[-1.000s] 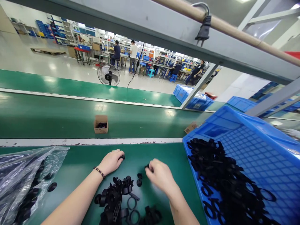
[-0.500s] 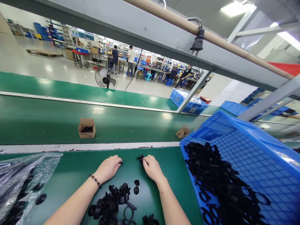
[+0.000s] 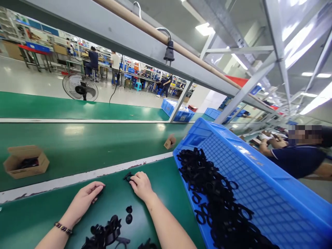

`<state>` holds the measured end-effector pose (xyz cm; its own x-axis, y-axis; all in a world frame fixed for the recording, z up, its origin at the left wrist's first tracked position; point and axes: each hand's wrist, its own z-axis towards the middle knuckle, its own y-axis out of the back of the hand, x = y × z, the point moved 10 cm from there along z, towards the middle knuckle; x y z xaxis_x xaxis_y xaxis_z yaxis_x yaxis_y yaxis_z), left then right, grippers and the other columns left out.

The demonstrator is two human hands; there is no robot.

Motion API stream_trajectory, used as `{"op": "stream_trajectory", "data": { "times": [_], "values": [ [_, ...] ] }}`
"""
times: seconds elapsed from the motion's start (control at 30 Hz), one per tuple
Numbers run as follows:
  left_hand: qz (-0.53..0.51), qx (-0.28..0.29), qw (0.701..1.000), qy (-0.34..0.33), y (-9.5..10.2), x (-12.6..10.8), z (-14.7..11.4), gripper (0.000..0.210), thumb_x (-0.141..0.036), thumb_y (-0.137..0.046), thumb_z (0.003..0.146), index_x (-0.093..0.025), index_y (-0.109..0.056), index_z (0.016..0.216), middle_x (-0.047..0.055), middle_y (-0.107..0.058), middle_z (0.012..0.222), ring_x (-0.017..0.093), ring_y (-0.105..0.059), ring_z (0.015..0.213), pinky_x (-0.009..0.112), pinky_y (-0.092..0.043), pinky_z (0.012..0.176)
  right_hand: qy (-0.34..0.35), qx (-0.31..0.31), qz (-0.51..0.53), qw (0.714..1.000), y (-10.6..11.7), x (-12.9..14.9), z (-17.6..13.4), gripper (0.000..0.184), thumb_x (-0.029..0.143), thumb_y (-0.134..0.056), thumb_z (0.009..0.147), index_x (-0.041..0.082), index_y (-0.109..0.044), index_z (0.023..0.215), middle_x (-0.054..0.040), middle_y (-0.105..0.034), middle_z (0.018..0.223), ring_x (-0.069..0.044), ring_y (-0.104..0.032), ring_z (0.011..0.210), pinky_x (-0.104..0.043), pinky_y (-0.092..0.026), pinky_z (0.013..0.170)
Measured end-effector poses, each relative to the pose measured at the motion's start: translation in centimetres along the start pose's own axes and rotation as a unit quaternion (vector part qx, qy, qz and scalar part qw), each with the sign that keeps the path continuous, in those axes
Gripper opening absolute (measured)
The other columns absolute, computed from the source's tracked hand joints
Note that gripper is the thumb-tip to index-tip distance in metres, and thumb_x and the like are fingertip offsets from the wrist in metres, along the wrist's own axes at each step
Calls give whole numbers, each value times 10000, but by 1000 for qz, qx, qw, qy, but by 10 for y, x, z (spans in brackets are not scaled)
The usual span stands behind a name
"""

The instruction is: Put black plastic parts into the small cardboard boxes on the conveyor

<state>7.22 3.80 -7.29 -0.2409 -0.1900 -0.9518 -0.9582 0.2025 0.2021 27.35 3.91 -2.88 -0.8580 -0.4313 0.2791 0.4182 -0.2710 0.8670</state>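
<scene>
My right hand is closed by its fingertips on a black plastic ring part, low over the green work surface. To its left, my left hand, with a beaded bracelet at the wrist, has its fingers curled together. A bit of a small black part shows under those fingers, mostly hidden. Between my forearms lies a pile of black plastic parts, cut off by the lower edge. Two small round black caps sit just beyond the pile.
A large blue crate heaped with black ring parts stands at my right. Small cardboard boxes, one at left and one farther off, rest on the belt. A metal frame crosses above. A person is at far right.
The view has swung to the right, so the scene sits farther left and a person has appeared at right. My hands stay near the same spots, the left one turned with its thumb side showing.
</scene>
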Motion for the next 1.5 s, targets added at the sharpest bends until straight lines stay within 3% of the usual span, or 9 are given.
{"op": "stream_trajectory", "data": {
  "times": [0.2,0.37,0.7,0.8,0.97,1.07,1.17,1.37,1.5],
  "values": [
    [-32,9,999,13,-4,6,2,488,-560,-500,673,-191,-525,991,-65,-409,546,73,-329,434,173,-272,398,1,-2,-9,1000,-1,-1,-1,138,250,-455,814,211,-586,829,-16,-515,763,-128,-439,746,-259,-336,677],
    [25,20,999,-3,-6,1,2,457,-558,-486,690,-190,-548,953,-41,-481,599,101,-420,517,202,-366,507,-10,5,-12,1000,0,-3,-1,170,182,-442,797,219,-586,881,-26,-514,811,-141,-446,775,-275,-356,689],
    [58,39,998,-8,-7,2,4,433,-548,-480,696,-190,-585,915,-21,-543,639,106,-423,526,204,-358,506,-8,-31,32,999,7,-6,0,218,134,-404,782,195,-599,858,-58,-544,971,-153,-493,885,-295,-415,776],
    [48,47,998,-14,-9,2,4,417,-546,-468,704,-191,-579,892,-19,-529,639,109,-432,547,205,-381,527,-37,-77,4,996,28,-30,2,225,142,-390,792,178,-607,841,-67,-558,1004,-153,-492,933,-289,-397,828],
    [35,51,998,-12,-13,5,6,423,-560,-451,703,-190,-571,869,-28,-493,616,104,-424,535,196,-380,505,-156,-140,-121,970,87,-119,23,275,160,-347,822,147,-619,860,-93,-562,1038,-161,-503,935,-293,-376,829],
    [39,51,998,-11,-15,3,6,435,-575,-446,694,-193,-569,862,-32,-477,597,107,-420,525,189,-354,468,-160,-76,-210,961,100,-156,58,303,153,-320,831,134,-610,917,-95,-544,1078,-166,-491,947,-289,-347,821],
    [40,52,998,-13,-16,0,7,427,-568,-455,690,-193,-565,862,-22,-497,630,108,-425,536,185,-341,455,-127,12,-268,955,91,-173,93,327,119,-298,824,128,-600,947,-94,-522,1117,-160,-481,935,-282,-311,822],
    [38,46,998,-4,-14,4,9,438,-568,-456,684,-185,-567,864,-26,-475,598,103,-403,509,184,-323,438,-79,88,-275,954,61,-174,124,257,93,-385,755,130,-636,802,-119,-601,886,-211,-431,927,-330,-270,780],
    [37,54,998,-4,-15,6,10,413,-551,-443,701,-185,-558,851,-35,-447,590,94,-376,496,182,-314,439,-50,120,-275,953,49,-164,128,252,101,-403,739,138,-634,834,-129,-605,899,-240,-364,1010,-371,-227,823]
  ]
}}
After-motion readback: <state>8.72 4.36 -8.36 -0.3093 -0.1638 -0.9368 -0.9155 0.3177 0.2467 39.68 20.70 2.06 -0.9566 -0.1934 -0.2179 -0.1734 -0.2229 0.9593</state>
